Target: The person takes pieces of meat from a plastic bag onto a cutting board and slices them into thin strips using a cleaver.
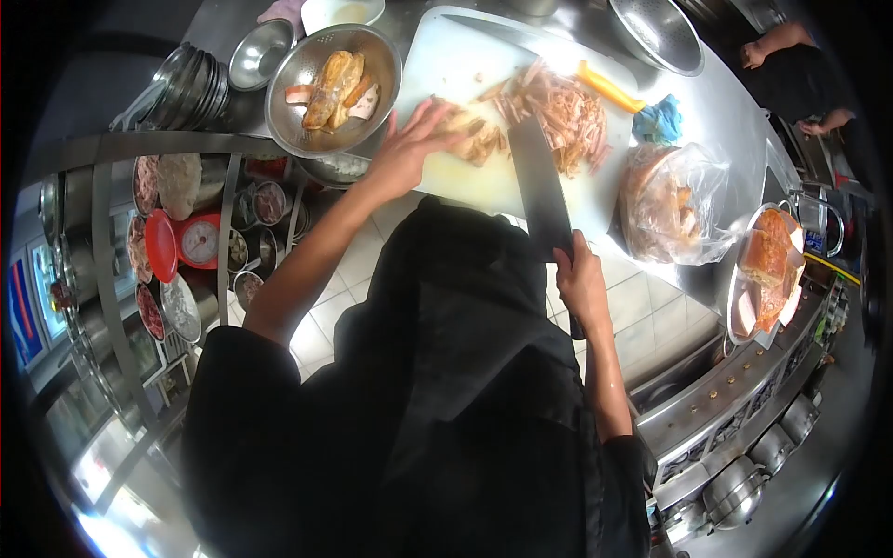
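Observation:
A wide, dark cleaver [541, 191] is held by its handle in my right hand [583, 284], its blade over the white cutting board [446, 56]. Beside the blade lies a heap of sliced meat [563, 121]. My left hand [409, 149] has its fingers spread and reaches over the board's left side, its fingertips at a pale piece of meat [476, 138]. Whether they press on it is hard to tell. Left of that hand, a perforated metal bowl [386, 70] holds browned meat pieces [335, 88]. An orange-handled tool [609, 86] lies across the board's upper right.
Right of the board are a blue cloth [659, 121], a clear bag of meat [662, 205] and a bowl with large meat pieces [770, 270]. A colander [659, 35] stands behind. A red scale [197, 240] is at lower left. Another person [805, 84] stands far right.

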Tool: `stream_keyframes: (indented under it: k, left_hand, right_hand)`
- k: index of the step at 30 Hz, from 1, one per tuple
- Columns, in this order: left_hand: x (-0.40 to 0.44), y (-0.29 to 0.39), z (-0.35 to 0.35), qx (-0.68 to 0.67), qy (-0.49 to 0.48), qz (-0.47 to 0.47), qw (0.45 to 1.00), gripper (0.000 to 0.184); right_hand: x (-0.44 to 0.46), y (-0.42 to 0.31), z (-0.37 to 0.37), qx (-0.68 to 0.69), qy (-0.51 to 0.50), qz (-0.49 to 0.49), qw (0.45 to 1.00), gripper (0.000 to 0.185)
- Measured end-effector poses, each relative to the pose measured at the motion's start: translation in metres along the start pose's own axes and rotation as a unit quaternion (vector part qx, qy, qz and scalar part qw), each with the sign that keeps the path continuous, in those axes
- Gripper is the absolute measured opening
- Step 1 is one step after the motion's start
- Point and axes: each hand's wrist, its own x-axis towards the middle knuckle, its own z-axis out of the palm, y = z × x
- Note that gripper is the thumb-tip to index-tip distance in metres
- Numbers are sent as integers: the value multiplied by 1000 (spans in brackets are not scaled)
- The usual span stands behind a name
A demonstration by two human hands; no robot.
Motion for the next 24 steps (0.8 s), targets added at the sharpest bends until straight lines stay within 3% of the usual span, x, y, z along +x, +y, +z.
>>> stream_keyframes:
  k: [7, 9, 12, 14, 17, 21, 24]
  left_hand:
    - [3, -4, 15, -167, 83, -128, 974, 49]
    - [7, -11, 15, -164, 68, -17, 984, 45]
    - [6, -19, 24, -184, 70, 42, 979, 43]
    - [1, -14, 21, -149, 90, 40, 984, 43]
    - [-7, -11, 21, -117, 117, 22, 986, 41]
    - [-8, -8, 24, -155, 140, 12, 978, 36]
    - [-6, -9, 30, -145, 167, 18, 975, 34]
  right_hand:
    - [8, -8, -8, -128, 42, -72, 988, 23]
    - [18, -27, -17, -172, 69, -111, 976, 17]
    - [29, -66, -32, -144, 126, -181, 965, 16]
    - [29, -100, -37, -118, 200, -231, 945, 15]
    - [34, -108, -25, -99, 227, -219, 944, 16]
    - [65, -51, 14, -284, 20, -131, 949, 21]
    - [65, -47, 6, -299, 22, -127, 946, 20]
